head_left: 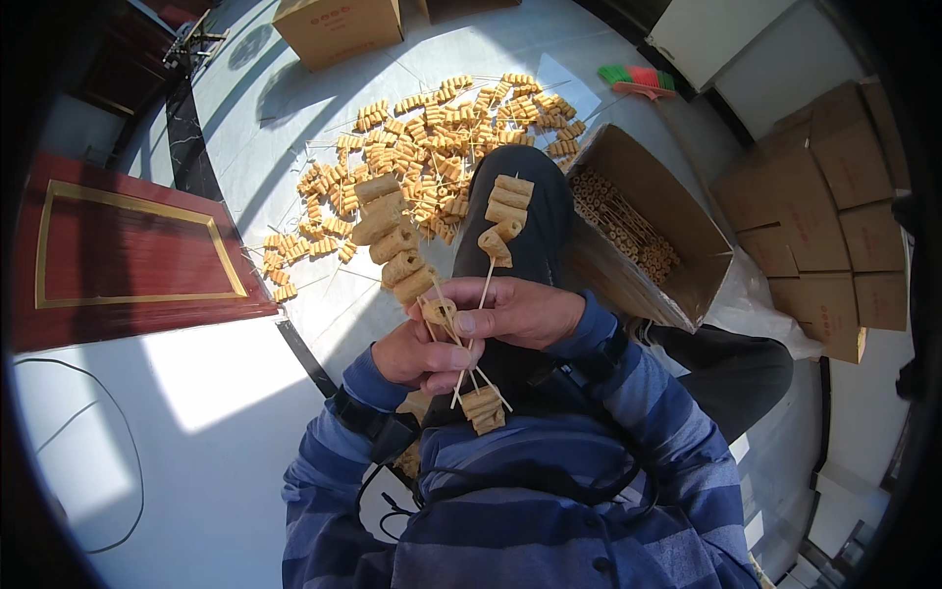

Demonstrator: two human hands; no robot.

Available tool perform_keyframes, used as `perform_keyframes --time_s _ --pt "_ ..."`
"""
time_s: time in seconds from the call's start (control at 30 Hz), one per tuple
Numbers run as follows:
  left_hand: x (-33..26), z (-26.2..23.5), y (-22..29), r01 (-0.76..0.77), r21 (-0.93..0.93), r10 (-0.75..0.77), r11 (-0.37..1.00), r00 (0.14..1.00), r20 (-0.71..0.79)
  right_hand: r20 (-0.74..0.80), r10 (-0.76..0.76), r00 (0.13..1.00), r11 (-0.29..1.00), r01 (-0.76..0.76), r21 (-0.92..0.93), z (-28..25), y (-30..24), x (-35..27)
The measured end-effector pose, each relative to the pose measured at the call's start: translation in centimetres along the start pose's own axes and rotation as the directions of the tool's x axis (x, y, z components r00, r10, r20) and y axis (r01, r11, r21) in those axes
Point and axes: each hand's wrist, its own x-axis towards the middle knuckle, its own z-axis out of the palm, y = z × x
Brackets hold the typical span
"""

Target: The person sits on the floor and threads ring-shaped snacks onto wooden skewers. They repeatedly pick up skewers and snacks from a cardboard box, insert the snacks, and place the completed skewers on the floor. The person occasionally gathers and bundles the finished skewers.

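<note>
So from where I'm standing, the pale floor [549, 49] takes up most of the room. Brown cartons [819, 211] are stacked at the right of the frame, and a red door [142, 245] with a gold border fills the left. Upper centre there's a big sunlit pile [422, 147] of skewers, all jumbled on the floor. Just right of the person's knee [520, 182] sits an open box [672, 187] with more of them packed in it. There's a green-and-red brush [638, 80] up at the top right.

Now the hands, dead centre. Left hand [417, 355] has its fingers closed, pinching bare sticks. Right hand [520, 312] has its fingers curled in against them, thumb on the sticks too. Which fingers own which stick, I can't tell, they cross right there. Three loaded skewers fan out: the long skewer [388, 231] to the upper left, the short skewer [505, 206] to the upper right, and the lower skewer [483, 410] pointing down at the person's lap. One small roll [441, 311] sits between the hands.

My take: super light, sticks thin and snappable, rolls dry and crumbly if squeezed. I'd hold the bare stick just below the rolls, gently.
</note>
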Motion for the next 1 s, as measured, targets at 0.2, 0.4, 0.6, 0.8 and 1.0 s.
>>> perform_keyframes --time_s 0.2,0.4,0.6,0.8,1.0 --pt "2.0 2.1 -0.9 0.112 0.013 -0.112 0.994 0.984 0.141 -0.172 -0.227 0.959 0.970 0.239 0.051 0.3 1.6 -3.1" --pt "2.4 3.1 -2.4 0.037 0.197 -0.045 0.980 0.998 0.037 -0.251 -0.292 0.923 0.938 0.327 0.110 0.8 1.4 -3.3" --pt "2.3 1.9 -3.3 0.114 0.094 -0.118 0.989 0.992 0.044 -0.344 -0.289 0.894 0.882 0.388 0.267 1.6 0.9 -3.3" --pt "2.2 1.6 -3.4 0.180 0.056 -0.179 0.982 0.984 -0.007 -0.488 -0.347 0.801 0.885 0.452 0.112 0.8 -0.3 -3.2" --pt "1.7 2.2 -2.1 0.236 0.253 -0.209 0.938 0.969 -0.131 -0.660 -0.509 0.552 0.823 0.536 -0.187 0.3 -6.5 -8.7"
